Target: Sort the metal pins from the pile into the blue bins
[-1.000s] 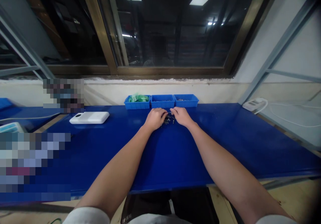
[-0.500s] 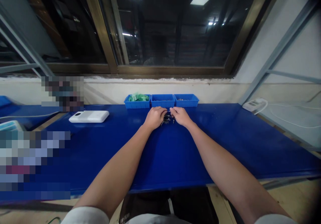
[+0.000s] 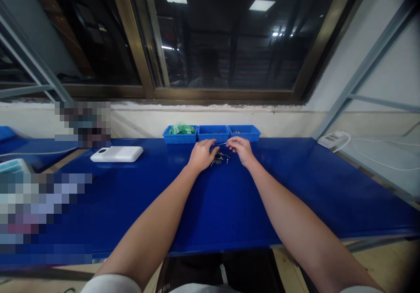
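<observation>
My left hand [image 3: 201,153] rests on the blue table [image 3: 210,196] beside a small heap of metal screws [image 3: 220,158], its fingers loosely spread and pointing toward the bins. My right hand [image 3: 241,149] hovers just right of the heap and pinches a thin metal screw [image 3: 223,143] whose tip points left toward my left fingers. Both hands are close to three small blue bins [image 3: 211,133] along the wall.
The left bin holds green bags [image 3: 181,129]; the other two hold small metal parts. A white flat device [image 3: 117,153] lies to the left. A white power strip [image 3: 334,138] with a cable sits at the far right. A window is behind the table.
My hands have drawn slightly apart. The left fingers have opened and let go, and the right hand has lifted a little with the screw pinched in it.
</observation>
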`<action>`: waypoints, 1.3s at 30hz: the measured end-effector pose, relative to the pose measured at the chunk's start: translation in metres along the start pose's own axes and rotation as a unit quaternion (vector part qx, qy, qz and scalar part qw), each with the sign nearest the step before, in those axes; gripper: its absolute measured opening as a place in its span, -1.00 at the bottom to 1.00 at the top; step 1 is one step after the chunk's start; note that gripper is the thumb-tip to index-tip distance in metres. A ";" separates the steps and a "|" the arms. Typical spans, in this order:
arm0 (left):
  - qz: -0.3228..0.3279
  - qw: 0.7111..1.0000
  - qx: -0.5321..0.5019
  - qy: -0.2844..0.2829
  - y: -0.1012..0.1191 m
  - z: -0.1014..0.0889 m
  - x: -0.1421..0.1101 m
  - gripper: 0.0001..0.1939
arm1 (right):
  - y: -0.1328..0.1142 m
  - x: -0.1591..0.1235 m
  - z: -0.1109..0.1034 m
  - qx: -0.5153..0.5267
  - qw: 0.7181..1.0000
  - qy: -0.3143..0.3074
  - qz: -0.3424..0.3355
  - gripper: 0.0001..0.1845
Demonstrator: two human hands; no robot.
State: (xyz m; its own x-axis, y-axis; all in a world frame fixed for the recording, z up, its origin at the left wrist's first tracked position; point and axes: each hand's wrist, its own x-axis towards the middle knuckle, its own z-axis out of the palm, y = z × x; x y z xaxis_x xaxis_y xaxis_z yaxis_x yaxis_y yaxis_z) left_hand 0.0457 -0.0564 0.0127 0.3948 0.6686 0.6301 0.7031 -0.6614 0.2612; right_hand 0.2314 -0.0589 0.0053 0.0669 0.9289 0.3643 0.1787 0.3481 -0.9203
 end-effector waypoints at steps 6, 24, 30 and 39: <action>-0.048 0.998 0.032 0.007 -0.012 -0.002 -0.002 -0.66 | 0.008 0.008 -0.019 -0.117 0.981 0.141 -0.064 -0.76; -0.066 0.993 0.056 -0.080 -0.021 0.002 -0.004 -0.58 | 0.028 0.027 -0.042 -0.192 0.972 0.134 -0.007 -0.28; -0.067 0.992 0.052 -0.092 -0.019 0.003 -0.005 -0.55 | 0.022 0.019 -0.043 -0.204 0.970 0.132 -0.011 -0.58; -0.069 0.992 0.035 -0.103 -0.017 0.003 -0.005 -0.53 | 0.017 0.012 -0.035 -0.355 0.932 -0.065 -0.038 -0.71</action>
State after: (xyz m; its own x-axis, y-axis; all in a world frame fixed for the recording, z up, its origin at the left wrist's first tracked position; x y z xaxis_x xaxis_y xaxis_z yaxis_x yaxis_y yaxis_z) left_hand 0.0335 -0.0474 0.0033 0.3993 0.8107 0.4282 0.7951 -0.5388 0.2785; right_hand 0.2697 -0.0460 -0.0007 -0.0827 0.9287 0.3614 0.7861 0.2837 -0.5492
